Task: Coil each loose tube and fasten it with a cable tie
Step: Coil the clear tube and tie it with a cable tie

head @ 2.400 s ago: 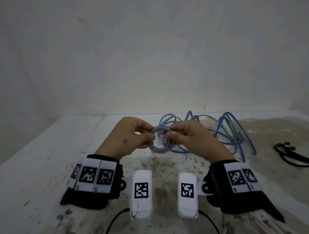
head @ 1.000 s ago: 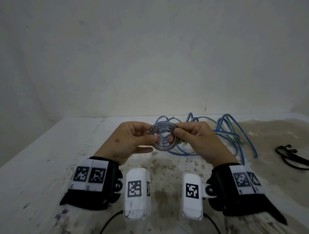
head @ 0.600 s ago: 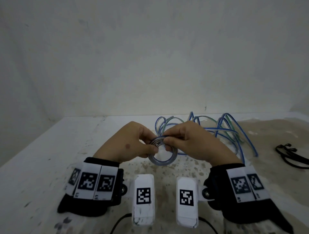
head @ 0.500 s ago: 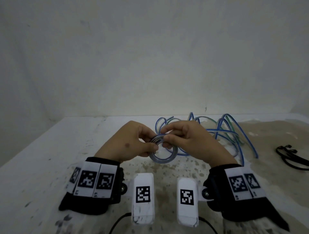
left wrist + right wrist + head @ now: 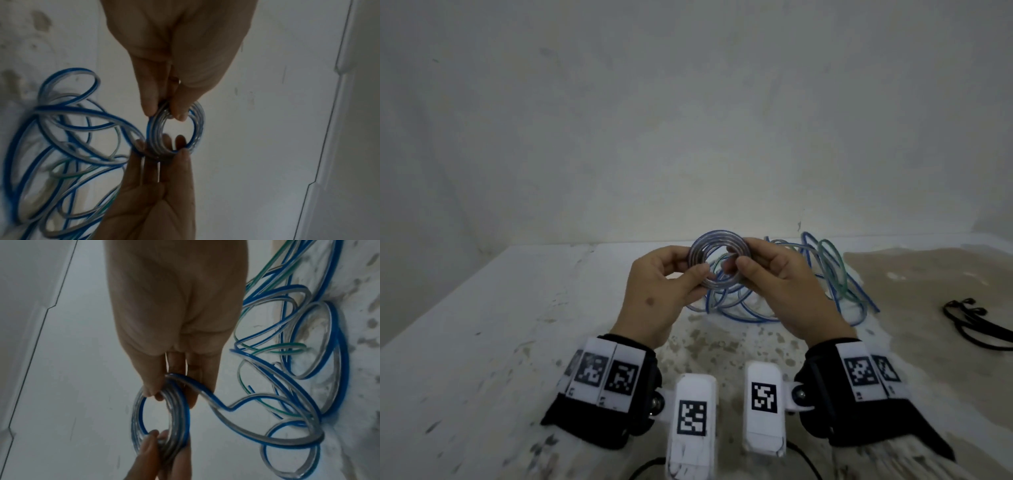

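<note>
Coiled tube point(image 5: 717, 263), clear with a blue stripe and wound into a small tight ring, was held above the counter point(image 5: 482, 342) between both hands, with the left hand point(image 5: 657, 291) pinching the ring's left side between thumb and fingers and the right hand point(image 5: 779, 287) pinching its right side likewise. A tail of the same tube ran from the ring down to the loose tubes point(image 5: 808, 284), a blue- and green-striped tangle lying on the counter just behind the hands. Black cable ties point(image 5: 972, 322) lay on the counter well apart to the right, untouched.
</note>
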